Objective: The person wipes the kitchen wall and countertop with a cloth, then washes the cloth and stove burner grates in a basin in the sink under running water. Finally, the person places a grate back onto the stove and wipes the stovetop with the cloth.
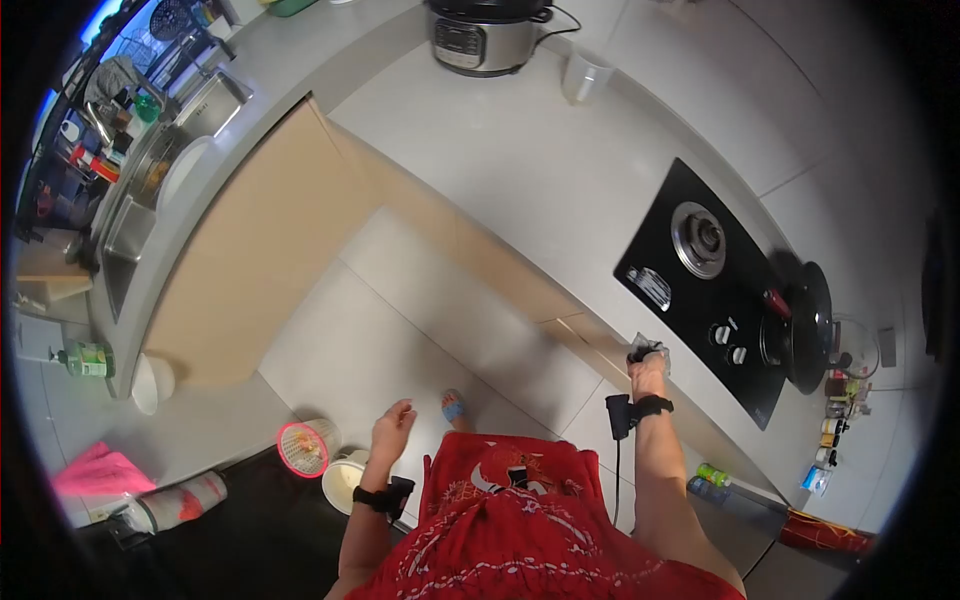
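Observation:
My right hand (648, 368) is at the counter's front edge, beside the black gas stove (690, 290). Its fingers are closed around a crumpled grey cloth (655, 344), which touches the edge; part of it is hidden by the hand. My left hand (392, 430) hangs low over the floor with loosely bent fingers and nothing visible in it. Below it stand a white bin (345, 484) and a white basket with a pink rim (304, 449). Both wrists wear black straps with small devices.
An electric pressure cooker (482, 42) and a white cup (586, 78) stand at the back of the counter. A black pan (808, 325) sits on the stove's right side. To the left are a sink (130, 240), a soap bottle (88, 359) and a pink cloth (103, 470).

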`<control>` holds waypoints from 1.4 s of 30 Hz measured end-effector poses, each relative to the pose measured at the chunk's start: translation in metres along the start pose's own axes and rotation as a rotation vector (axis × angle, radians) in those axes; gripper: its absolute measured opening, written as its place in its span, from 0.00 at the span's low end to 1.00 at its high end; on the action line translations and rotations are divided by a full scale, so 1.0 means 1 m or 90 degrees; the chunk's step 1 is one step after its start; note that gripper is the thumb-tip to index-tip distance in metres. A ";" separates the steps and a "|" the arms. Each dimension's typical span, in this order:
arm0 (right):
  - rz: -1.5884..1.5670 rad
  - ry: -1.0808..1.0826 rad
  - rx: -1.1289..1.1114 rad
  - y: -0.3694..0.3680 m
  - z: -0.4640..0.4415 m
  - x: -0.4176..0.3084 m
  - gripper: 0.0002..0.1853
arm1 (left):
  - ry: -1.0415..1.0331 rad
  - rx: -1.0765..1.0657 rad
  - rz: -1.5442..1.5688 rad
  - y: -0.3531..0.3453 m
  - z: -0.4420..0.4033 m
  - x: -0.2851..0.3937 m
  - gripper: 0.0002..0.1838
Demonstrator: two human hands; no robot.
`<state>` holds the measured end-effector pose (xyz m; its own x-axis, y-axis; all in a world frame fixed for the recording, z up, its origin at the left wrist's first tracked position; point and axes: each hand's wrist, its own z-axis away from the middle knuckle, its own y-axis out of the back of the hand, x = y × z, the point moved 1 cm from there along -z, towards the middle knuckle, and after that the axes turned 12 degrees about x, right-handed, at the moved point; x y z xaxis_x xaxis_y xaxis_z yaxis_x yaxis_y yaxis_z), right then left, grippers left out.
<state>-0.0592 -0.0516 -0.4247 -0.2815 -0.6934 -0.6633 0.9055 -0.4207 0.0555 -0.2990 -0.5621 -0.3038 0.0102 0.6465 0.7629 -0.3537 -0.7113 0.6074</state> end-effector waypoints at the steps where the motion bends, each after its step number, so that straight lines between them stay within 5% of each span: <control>1: 0.006 0.002 -0.019 -0.021 0.016 0.012 0.19 | 0.016 0.014 0.002 0.016 -0.010 -0.013 0.16; 4: 0.013 0.025 -0.075 -0.079 0.060 0.045 0.19 | 0.013 0.060 -0.017 0.054 -0.038 -0.048 0.16; 17: -0.099 -0.189 -0.023 -0.253 0.246 0.124 0.21 | -0.045 -0.021 -0.070 0.049 -0.187 0.068 0.16; 20: -0.165 -0.256 -0.122 -0.293 0.265 0.161 0.20 | -0.058 -0.041 -0.077 0.051 -0.219 0.101 0.15; 26: -0.112 -0.421 -0.623 -0.416 0.375 0.159 0.14 | -0.152 -0.065 -0.157 0.086 -0.288 0.150 0.15; 29: -0.094 -0.256 -0.631 -0.451 0.374 0.112 0.14 | -0.140 -0.100 -0.059 0.102 -0.344 0.149 0.14; 32: -0.099 0.029 -0.538 -0.423 0.340 0.051 0.16 | -0.231 -0.133 -0.162 0.111 -0.397 0.166 0.14; 35: -0.005 0.303 -0.286 -0.360 0.296 0.001 0.19 | -0.269 -0.202 -0.111 0.114 -0.445 0.179 0.13; 37: 0.419 0.563 -0.036 -0.313 0.254 -0.018 0.20 | -0.298 -0.234 -0.116 0.104 -0.470 0.188 0.13; 39: 0.481 0.485 0.158 -0.296 0.245 -0.022 0.24 | -0.357 -0.263 -0.104 0.094 -0.490 0.191 0.13; 41: 0.536 0.687 0.202 -0.288 0.205 -0.009 0.27 | -0.362 -0.271 -0.116 0.081 -0.498 0.207 0.13; 42: 0.616 0.681 0.241 -0.296 0.192 0.007 0.27 | -0.364 -0.273 -0.123 0.074 -0.499 0.216 0.13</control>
<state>-0.3901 -0.0440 -0.3023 0.8776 -0.1089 -0.4669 0.4190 -0.2992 0.8573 -0.7893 -0.3374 -0.2043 0.5531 0.4214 0.7186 -0.6292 -0.3540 0.6919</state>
